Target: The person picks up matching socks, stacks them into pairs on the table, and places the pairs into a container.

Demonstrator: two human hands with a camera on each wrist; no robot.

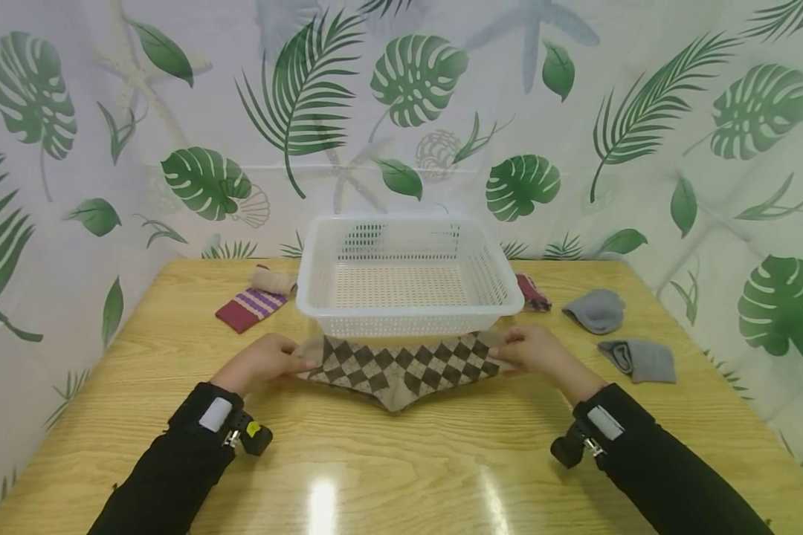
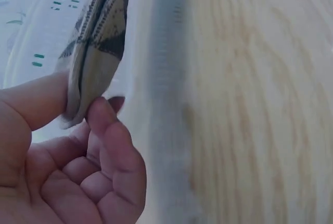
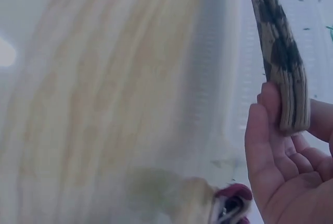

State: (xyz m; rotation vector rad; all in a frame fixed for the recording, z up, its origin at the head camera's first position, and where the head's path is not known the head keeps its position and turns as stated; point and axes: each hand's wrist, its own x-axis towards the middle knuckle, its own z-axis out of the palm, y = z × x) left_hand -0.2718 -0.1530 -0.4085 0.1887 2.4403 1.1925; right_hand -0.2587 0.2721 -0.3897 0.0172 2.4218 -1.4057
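Observation:
A beige and dark brown argyle sock pair [image 1: 435,371] is stretched sideways between both hands, its middle sagging to a point above the table. At the left end, my left hand [image 1: 268,362] pinches the cloth between thumb and fingers; the left wrist view shows the layered sock edge [image 2: 96,62] in that grip. My right hand [image 1: 538,353] pinches the other end, where several stacked layers of the sock cloth [image 3: 291,94] show in the right wrist view. Just behind the socks stands a white plastic basket [image 1: 411,325] with perforated walls, nothing in it.
Left of the basket lie a burgundy and purple striped sock [image 1: 241,312] and a rolled beige sock [image 1: 272,281]. Right of it are a burgundy patterned bundle [image 1: 534,293], a grey folded bundle [image 1: 595,310] and a grey rolled sock [image 1: 649,362]. A leaf-printed curtain [image 1: 435,186] hangs behind the table.

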